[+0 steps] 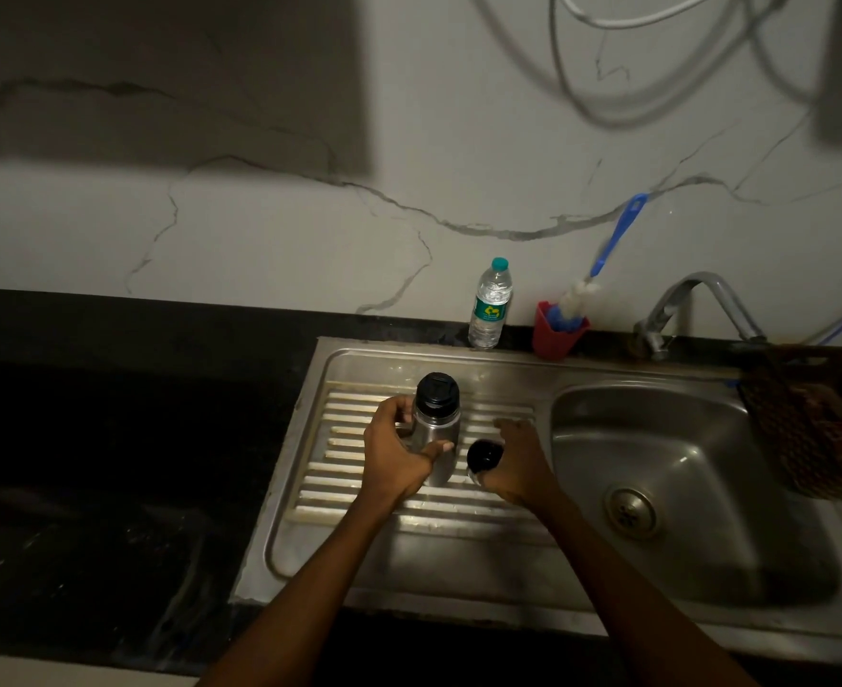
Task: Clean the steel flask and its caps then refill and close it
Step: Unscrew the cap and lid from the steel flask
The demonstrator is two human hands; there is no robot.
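Flask [436,428] stands upright on the ribbed draining board [409,508] of the steel sink, long axis vertical, mouth end up. A black inner cap [437,391] sits on its neck.

Left hand [399,448] grips the flask body from the left side, thumb curled across the front, fingers wrapped behind. Right hand [513,463] is just right of the flask, fingers closed round a second black cap [483,456], which appears already off the flask.

Key relation: the inner cap lies directly above the left hand's grip and up-left of the right hand. The right hand is the freer one but is occupied. Judgement: it must set its cap down on the board before it can reach the inner one.

Basin [682,438] and tap [692,300] lie to the right; bottle brush [602,255] in a red cup [555,334] and a plastic water bottle [491,304] stand behind, at the wall.
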